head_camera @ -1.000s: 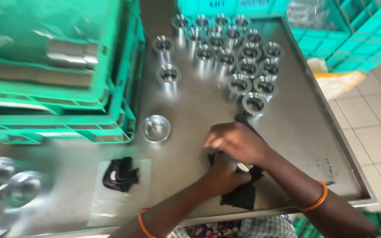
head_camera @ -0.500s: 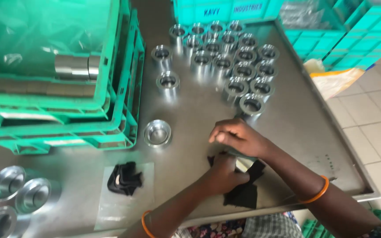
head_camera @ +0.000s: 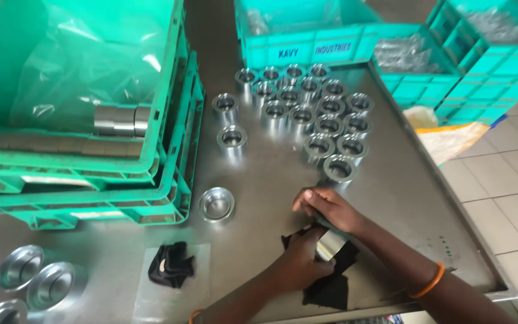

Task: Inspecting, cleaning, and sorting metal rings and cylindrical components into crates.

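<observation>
My left hand [head_camera: 300, 259] grips a short shiny metal cylinder [head_camera: 329, 245] wrapped partly in a black cloth [head_camera: 331, 287] near the steel table's front edge. My right hand [head_camera: 330, 208] lies over the top of the same cylinder, fingers curled on it. Just beyond my hands stands a group of several shiny metal rings [head_camera: 316, 115], upright on the steel table [head_camera: 403, 198]. One shallow metal cup [head_camera: 216, 204] sits alone to the left of my hands.
Stacked green crates [head_camera: 91, 162] fill the left, the top one holding metal cylinders [head_camera: 121, 120] under clear plastic. Teal crates [head_camera: 307, 30] stand behind and at the right. A second black cloth [head_camera: 171, 264] lies on a plastic sheet; metal cups [head_camera: 37, 279] sit front left.
Both hands stay on the cylinder and cloth, with the right hand shifted slightly over it. The head camera has tilted, so the crates and rings sit lower in view.
</observation>
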